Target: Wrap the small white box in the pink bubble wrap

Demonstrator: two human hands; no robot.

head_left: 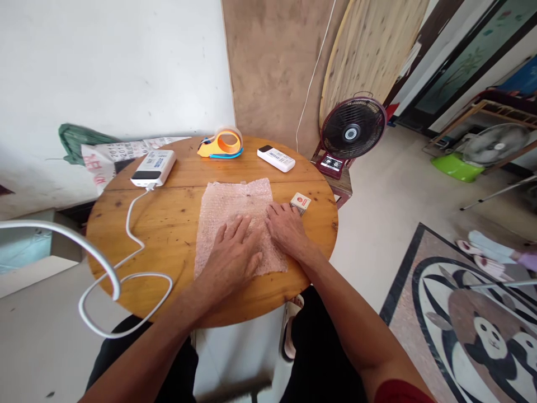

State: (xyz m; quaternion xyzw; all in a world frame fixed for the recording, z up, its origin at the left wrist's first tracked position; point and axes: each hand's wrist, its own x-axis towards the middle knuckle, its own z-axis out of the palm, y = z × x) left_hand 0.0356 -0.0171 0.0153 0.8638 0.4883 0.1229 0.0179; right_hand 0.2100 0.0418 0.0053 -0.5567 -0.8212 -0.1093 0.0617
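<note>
A sheet of pinkish bubble wrap (235, 201) lies spread on the round wooden table. My left hand (235, 249) rests flat on its lower middle, fingers stretched out and apart. On the sheet's right edge lies my right hand (288, 228), palm down with the fingers extended. Just beyond its fingertips is a small box (301, 202) with a red print, close to or touching them; part of it is hidden. Neither hand grips anything that I can see.
Toward the table's back are an orange tape dispenser (220, 144), a white power bank (276, 158) and a larger power bank (154, 168) with a white cable (130, 218) looping off the left edge. A fan (352, 131) stands right of the wooden table (168, 218).
</note>
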